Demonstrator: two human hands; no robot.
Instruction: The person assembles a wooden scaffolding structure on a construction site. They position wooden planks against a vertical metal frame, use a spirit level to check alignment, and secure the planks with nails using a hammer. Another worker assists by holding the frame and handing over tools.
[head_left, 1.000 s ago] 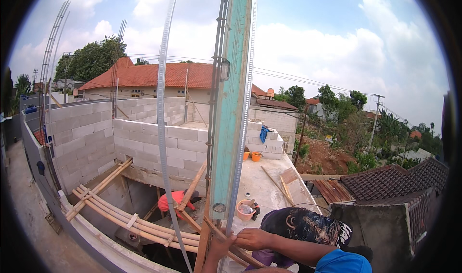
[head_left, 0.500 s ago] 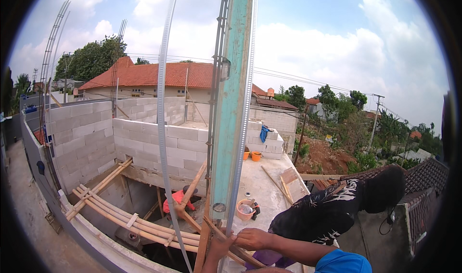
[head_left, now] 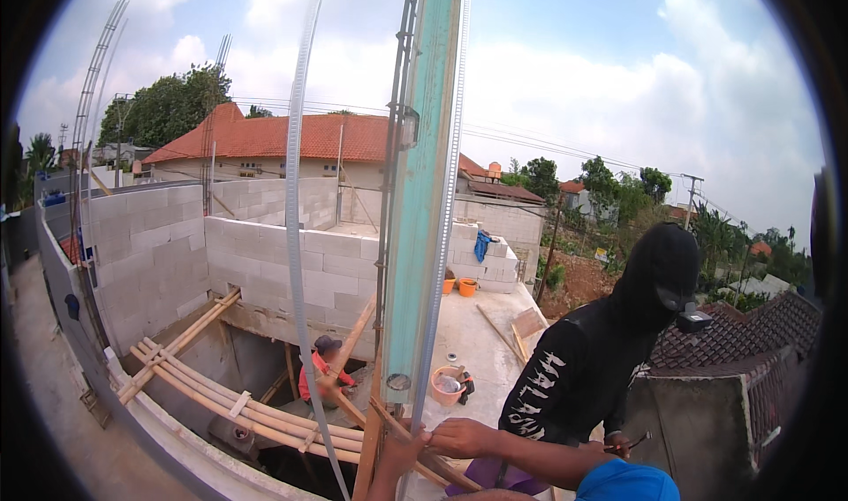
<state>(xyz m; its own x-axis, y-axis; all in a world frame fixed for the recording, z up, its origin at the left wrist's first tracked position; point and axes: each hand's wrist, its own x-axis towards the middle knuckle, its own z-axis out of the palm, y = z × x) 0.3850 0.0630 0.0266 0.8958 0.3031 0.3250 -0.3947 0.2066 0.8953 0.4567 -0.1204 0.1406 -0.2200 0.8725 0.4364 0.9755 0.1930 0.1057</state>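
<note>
At the foot of a tall green board (head_left: 426,218), my left hand (head_left: 402,450) closes around the lower part of a perforated metal strip (head_left: 442,262), beside a wooden batten (head_left: 369,448). My right hand (head_left: 459,436) reaches in from the right, its fingers pinched together close to my left fingertips. Whatever lies between those right fingers is too small to make out. A slanting wood piece (head_left: 397,420) crosses by both hands. Dark steel rods (head_left: 389,227) run up the board's left side. A second perforated strip (head_left: 294,192) stands apart on the left.
A co-worker in a black hooded top (head_left: 583,351) stands close at right, holding a thin tool (head_left: 641,441). Another person in red (head_left: 320,373) crouches below, by an opening spanned by bamboo poles (head_left: 256,417). An orange bucket (head_left: 446,386) stands on the concrete slab (head_left: 481,342).
The co-worker at right has straightened up from bending, and a tool now shows in their hand. The person in red has raised their head. My hands stay at nearly the same spot.
</note>
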